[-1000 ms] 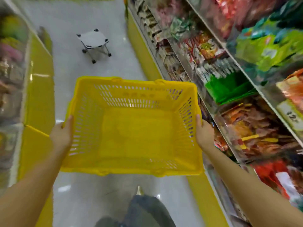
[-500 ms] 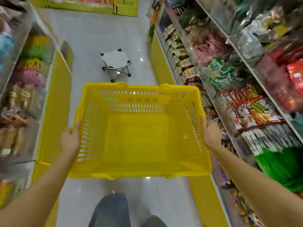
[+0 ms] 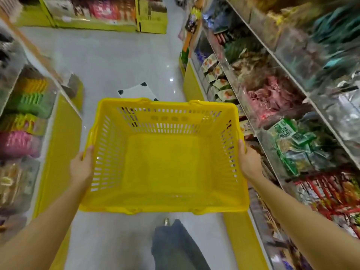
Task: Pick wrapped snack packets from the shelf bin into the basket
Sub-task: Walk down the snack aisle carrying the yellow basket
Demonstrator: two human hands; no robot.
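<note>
Both grips, left hand [image 3: 81,168] and right hand [image 3: 249,162], clasp the basket [image 3: 165,208]; packets [image 3: 292,137] at three o'clock seem light, slippery: pinch edges.

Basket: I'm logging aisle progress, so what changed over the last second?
The person walked forward: the white stool came nearer, now partly hidden behind the far rim of the basket, and the red-striped packets slid toward the camera. Nothing taken or released. The left hand and right hand still grip the basket's sides; it is still empty.
</note>
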